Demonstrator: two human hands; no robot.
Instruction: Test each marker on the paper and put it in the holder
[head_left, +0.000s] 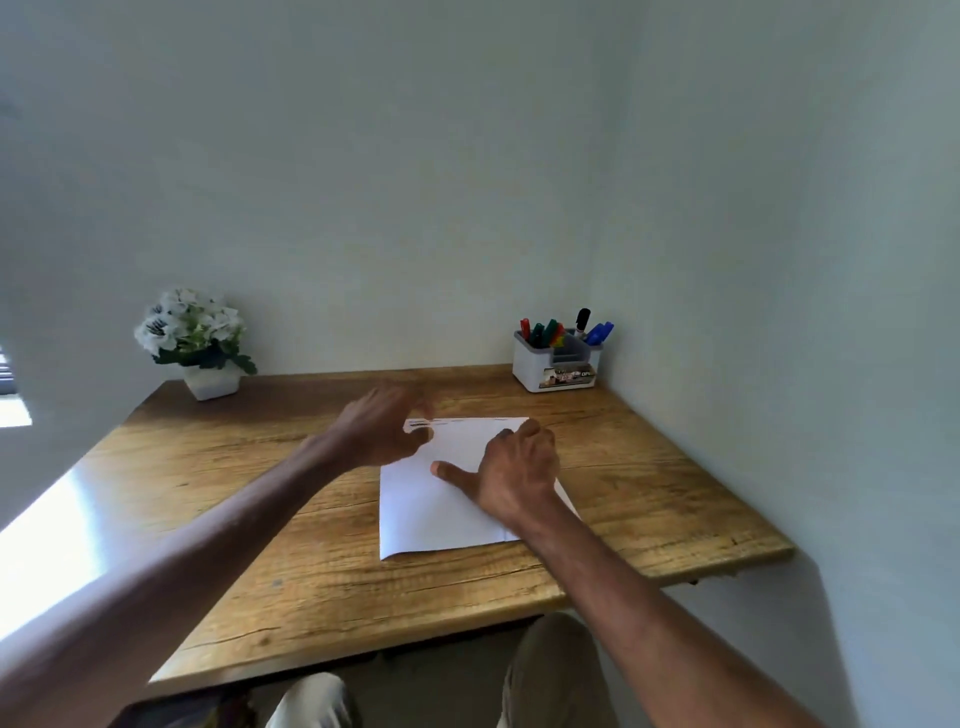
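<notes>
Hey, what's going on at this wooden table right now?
A person's right hand rests on a white sheet of paper with dark strokes along its far edge; the blurred left hand hovers at its far left corner. Coloured markers stand in the white plastic holder; neither hand holds one.

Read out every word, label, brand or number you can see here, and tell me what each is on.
Holder front label: perhaps "DP" at its right end; the rest is too blurred to read.
Paper: dark marker strokes along the far edge, no words.
Markers: print too small to read, if any.
</notes>
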